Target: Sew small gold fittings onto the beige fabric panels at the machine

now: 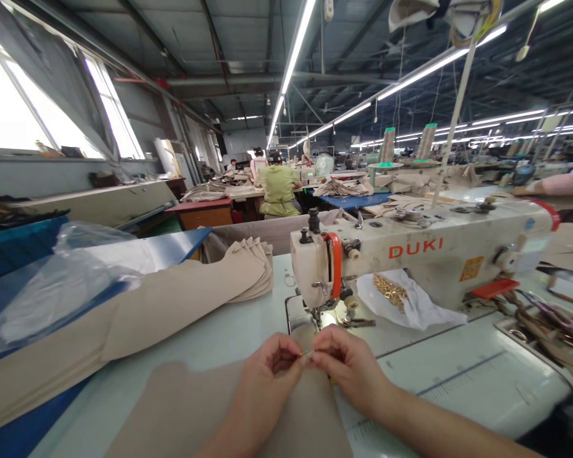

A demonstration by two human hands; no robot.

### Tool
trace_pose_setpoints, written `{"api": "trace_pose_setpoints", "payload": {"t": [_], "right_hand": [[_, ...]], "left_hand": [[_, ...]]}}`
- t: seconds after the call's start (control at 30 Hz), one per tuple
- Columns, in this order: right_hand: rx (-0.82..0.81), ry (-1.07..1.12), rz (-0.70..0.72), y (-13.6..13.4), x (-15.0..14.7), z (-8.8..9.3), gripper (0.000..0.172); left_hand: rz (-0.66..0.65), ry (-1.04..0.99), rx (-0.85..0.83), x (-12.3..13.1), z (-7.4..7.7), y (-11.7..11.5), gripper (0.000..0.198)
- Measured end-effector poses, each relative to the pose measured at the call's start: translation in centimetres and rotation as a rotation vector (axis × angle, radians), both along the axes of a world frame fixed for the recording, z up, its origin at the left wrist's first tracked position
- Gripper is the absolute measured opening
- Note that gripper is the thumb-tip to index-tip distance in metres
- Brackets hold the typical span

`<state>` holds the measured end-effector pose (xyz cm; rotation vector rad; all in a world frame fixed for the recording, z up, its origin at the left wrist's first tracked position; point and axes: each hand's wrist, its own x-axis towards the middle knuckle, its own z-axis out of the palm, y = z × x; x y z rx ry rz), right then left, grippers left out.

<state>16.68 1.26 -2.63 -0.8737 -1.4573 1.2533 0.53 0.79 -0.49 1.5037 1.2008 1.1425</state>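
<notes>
My left hand (270, 381) and my right hand (351, 369) meet just in front of the sewing machine's needle area. Thumb and fingers of each are pinched together on a small pale thing (307, 355), too small to name. Beneath my hands a beige fabric piece (186, 401) lies on the pale machine table, its far end reaching toward the presser foot. The white sewing machine (410, 245), marked DUKI, has its lamp lit by the needle. Gold-coloured metal pieces (390, 292) sit in a white bag (420, 312) under its arm.
Stacked beige fabric pieces (172, 305) extend along the left, partly over a blue surface. Clear plastic (71, 286) lies behind them. Cords and straps (549, 324) crowd the right side. A person in a green top (275, 187) is farther back; another person's sleeve (568, 183) shows at right.
</notes>
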Motion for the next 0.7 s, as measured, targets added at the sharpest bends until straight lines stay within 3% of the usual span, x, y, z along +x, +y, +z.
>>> {"api": "trace_pose_setpoints", "payload": {"t": [0.1, 0.37, 0.57, 0.7], "right_hand": [[-0.077, 0.112, 0.055, 0.1, 0.1, -0.2, 0.022], [-0.108, 0.045, 0.058, 0.2, 0.5, 0.3, 0.021], [0.016, -0.192, 0.007, 0.3, 0.6, 0.6, 0.006], [0.029, -0.297, -0.013, 0.5, 0.9, 0.6, 0.006]], "left_hand": [[0.005, 0.034, 0.044, 0.0, 0.2, -0.2, 0.010], [-0.002, 0.117, 0.083, -0.2, 0.2, -0.3, 0.007], [-0.016, 0.132, 0.046, -0.1, -0.1, -0.1, 0.008], [-0.100, 0.221, 0.012, 0.1, 1.0, 0.1, 0.008]]}}
